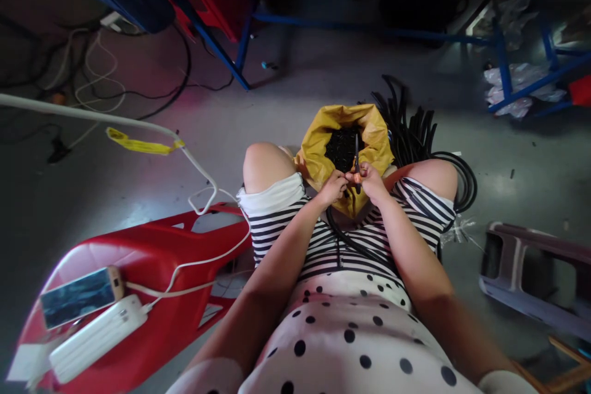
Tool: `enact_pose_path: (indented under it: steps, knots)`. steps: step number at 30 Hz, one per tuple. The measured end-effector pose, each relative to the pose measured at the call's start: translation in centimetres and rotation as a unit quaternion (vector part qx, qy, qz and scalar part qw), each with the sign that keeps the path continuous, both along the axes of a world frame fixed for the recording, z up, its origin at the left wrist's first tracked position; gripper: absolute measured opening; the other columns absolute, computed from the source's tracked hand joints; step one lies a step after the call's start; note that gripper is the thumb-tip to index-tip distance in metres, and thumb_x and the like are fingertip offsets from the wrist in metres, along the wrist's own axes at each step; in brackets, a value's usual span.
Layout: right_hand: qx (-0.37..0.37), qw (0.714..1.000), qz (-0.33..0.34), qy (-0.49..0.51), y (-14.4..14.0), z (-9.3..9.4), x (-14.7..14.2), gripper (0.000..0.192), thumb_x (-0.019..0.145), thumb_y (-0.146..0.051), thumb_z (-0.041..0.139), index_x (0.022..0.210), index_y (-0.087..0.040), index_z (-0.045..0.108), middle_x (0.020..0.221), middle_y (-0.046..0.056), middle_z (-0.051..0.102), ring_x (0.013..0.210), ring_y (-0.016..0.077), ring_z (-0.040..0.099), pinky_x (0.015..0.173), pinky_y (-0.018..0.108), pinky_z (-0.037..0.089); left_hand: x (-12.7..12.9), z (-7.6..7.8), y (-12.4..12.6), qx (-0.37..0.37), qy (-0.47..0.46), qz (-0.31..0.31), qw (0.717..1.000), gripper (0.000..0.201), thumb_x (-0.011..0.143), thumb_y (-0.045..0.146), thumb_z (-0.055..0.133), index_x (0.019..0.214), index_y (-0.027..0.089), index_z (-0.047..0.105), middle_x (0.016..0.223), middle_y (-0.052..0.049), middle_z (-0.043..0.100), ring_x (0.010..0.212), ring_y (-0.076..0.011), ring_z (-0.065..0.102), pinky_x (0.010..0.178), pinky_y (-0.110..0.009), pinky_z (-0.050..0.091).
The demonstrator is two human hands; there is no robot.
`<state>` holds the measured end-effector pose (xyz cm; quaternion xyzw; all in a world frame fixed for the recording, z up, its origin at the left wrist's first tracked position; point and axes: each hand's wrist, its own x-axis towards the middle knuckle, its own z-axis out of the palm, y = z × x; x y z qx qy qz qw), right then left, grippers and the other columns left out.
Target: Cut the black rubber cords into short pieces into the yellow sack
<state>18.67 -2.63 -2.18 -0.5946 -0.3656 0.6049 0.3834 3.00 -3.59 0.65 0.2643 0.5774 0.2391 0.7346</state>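
- An orange-black tool [357, 152] is gripped in the right hand [373, 183], above the yellow bag [315, 143].
- The left hand [333, 188] is bunched beside it; anything pinched cannot be made out.
- Black pieces [339, 149] are contained in the bag.

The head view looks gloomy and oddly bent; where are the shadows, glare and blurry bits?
In the head view, shadow swallows much of the top edge and glare pales the gray floor at right; the same view stretches the forearms toward the bottom; there, too, the hand tool in the right hand looks soft, its type unclear, and black pieces inside the yellow bag merge darkly.
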Motion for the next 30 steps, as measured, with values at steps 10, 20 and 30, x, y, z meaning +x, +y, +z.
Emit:
enact_pose_path:
  steps: [10,20,30]
  knots:
    - [0.042,0.986,-0.159,-0.004,0.8,-1.2,0.5,0.061,0.057,-0.047,0.098,0.084,-0.027,0.048,0.071,-0.008,0.054,0.066,0.0129,0.054,0.066,0.030,0.051,0.1,-0.8,-0.6,0.023,-0.060,0.032,0.997,0.019,0.108,0.033,0.069,0.100,0.022,0.055,0.069,0.010,0.050,0.040,-0.0041,0.037,0.041,-0.018,0.030]
    - [0.054,0.996,-0.046,-0.062,0.1,1.8,-0.6,0.058,0.064,-0.045,0.097,0.088,-0.027,0.047,0.079,-0.005,0.060,0.077,0.0166,0.064,0.073,0.030,0.054,-3.4,-0.9,1.6,0.342,0.182,-0.051,0.921,0.007,0.090,0.017,0.079,0.094,0.023,0.082,0.110,-0.008,0.084,0.116,-0.0264,0.076,0.115,-0.039,0.055]
    - [-0.053,0.992,-0.111,-0.039,0.7,-0.2,-0.6,0.062,0.064,-0.052,0.100,0.088,-0.027,0.048,0.067,-0.009,0.050,0.063,0.0140,0.055,0.062,0.029,0.054,-3.1,-3.4,1.8,0.297,0.293,0.024,0.909,0.015,0.102,0.024,0.070,0.115,0.021,0.077,0.111,-0.009,0.083,0.108,-0.0265,0.077,0.108,-0.039,0.059]
